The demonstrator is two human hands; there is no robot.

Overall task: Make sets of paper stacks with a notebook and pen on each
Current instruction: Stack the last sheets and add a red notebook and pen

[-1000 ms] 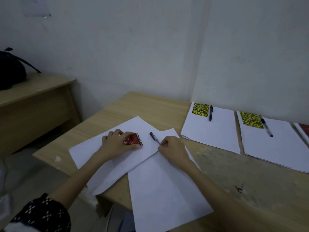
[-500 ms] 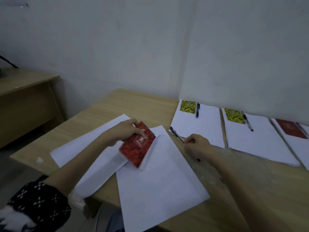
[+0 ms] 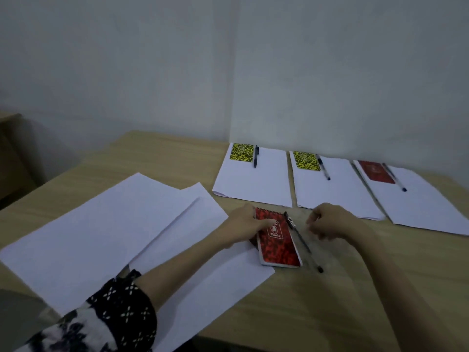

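My left hand (image 3: 243, 224) grips the top-left edge of a red spiral notebook (image 3: 279, 246), thumb on its cover. The notebook lies partly on a loose white sheet (image 3: 215, 283) and partly on the wooden table (image 3: 330, 301). A black pen (image 3: 303, 242) lies on the table along the notebook's right side. Just right of the pen is my right hand (image 3: 332, 222), its fingers loosely curled and holding nothing. A second loose sheet (image 3: 101, 232) lies overlapped to the left.
Three paper stacks line the back by the wall. Two carry a yellow notebook (image 3: 242, 152) (image 3: 305, 160) with a pen, and the right one carries a red notebook (image 3: 375, 171) with a pen. Another desk (image 3: 10, 153) stands at the far left.
My left hand carried the red notebook right, off the loose sheets, toward the table's middle. My right hand moved the pen right and let it go beside the notebook. The camera turned right.
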